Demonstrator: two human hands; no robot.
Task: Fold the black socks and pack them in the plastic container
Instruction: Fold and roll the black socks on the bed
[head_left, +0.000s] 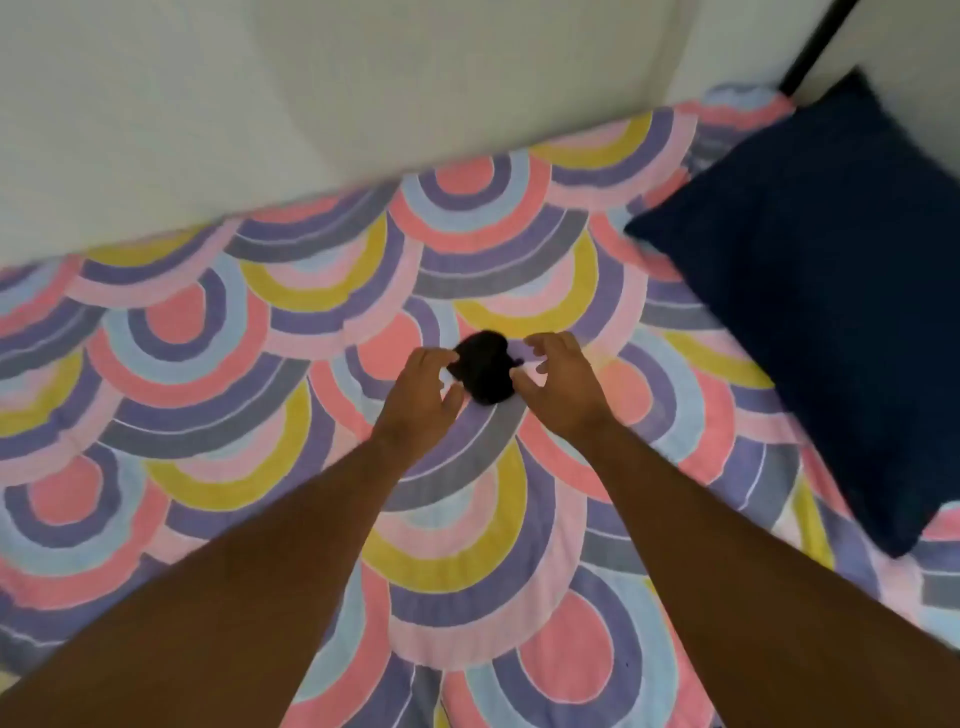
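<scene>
Obs: one small black bundle of knitted sock fabric (485, 367) lies on the quilted bedspread with pink, purple, yellow and blue arcs (260, 332), to the left of the dark navy square cushion (826, 291) and well apart from it

Left hand (422, 391): fingers curled at the bundle's left edge, touching or pinching it; blur hides whether it truly grips. Right hand (558, 382): fingers spread and bent, just beside the bundle's right edge, holding nothing that I can make out

Handling (judgement): light, soft, limp, not fragile; it will sag and unroll if lifted by one corner. Best taken across the whole bundle, thumb under and fingers over, or pinched at the folded cuff

Count: bundle 1 (socks inside cannot be counted), cushion 1, hands 2. Plastic container: 0 in view
</scene>
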